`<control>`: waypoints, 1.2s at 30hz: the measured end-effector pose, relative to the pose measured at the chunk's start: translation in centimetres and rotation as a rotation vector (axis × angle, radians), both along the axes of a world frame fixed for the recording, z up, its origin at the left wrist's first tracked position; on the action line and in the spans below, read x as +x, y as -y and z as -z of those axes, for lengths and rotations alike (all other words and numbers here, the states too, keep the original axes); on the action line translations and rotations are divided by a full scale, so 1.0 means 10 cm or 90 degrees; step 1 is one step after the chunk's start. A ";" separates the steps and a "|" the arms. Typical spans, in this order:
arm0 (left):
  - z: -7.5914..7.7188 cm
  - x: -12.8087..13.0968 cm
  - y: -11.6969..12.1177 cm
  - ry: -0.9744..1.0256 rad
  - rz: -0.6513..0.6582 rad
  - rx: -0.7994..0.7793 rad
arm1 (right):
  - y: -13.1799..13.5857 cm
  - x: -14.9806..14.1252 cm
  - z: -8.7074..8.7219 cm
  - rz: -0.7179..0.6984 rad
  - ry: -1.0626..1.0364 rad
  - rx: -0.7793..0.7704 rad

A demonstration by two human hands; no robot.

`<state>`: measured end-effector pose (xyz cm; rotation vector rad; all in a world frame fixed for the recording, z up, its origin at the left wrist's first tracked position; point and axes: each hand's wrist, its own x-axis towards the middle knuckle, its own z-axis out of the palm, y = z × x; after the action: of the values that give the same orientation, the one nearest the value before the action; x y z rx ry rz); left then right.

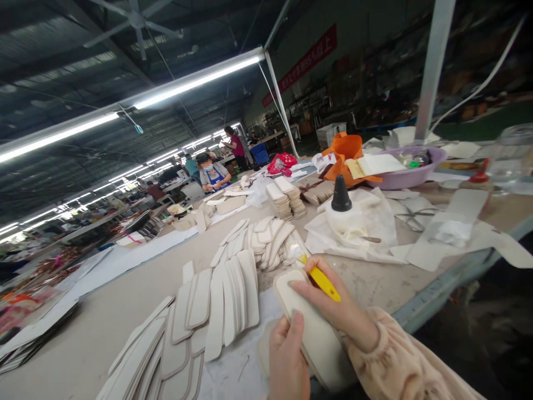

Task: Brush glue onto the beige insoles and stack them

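Observation:
My left hand (289, 355) grips the edge of a cream padded panel (318, 339) with rounded corners, its thumb lying on the face. Wrapped round a yellow-handled tool (323, 283) is my right hand (339, 305); its thumb also presses on the panel's upper end. The tool's pale tip points away from me, and its exact kind is unclear. Beside my hands, several similar cream pieces (233, 300) lie fanned in overlapping rows. Farther off is another overlapping heap of panels (270, 239). Part of another panel shows under my left hand.
A black cone-topped container (341, 194) stands on plastic sheeting, with scissors (416, 216) to its right. Behind are a purple basin (410, 175), an orange bag (347, 153) and stacked panels (285, 197). The table edge (445, 291) runs along my right. A co-worker (213, 173) sits across.

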<state>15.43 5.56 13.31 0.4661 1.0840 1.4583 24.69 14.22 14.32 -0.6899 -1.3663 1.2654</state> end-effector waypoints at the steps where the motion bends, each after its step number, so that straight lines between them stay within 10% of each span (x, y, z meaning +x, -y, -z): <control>1: 0.01 0.00 0.03 0.024 0.045 -0.002 | -0.02 0.01 0.00 0.013 0.003 0.005; 11: 0.22 -0.06 0.47 0.030 0.336 -0.168 | -0.40 0.20 0.25 0.182 0.016 0.025; 25: 0.57 -0.22 0.54 -0.135 0.295 -0.114 | -0.34 0.19 0.28 0.203 0.015 0.020; 36: 0.58 -0.93 0.80 -0.214 -0.017 -0.180 | -0.38 0.16 0.45 0.156 0.221 0.097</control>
<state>6.11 -2.44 7.49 0.5053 1.5444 1.2484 26.28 18.02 9.83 -0.9688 -1.5836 0.8648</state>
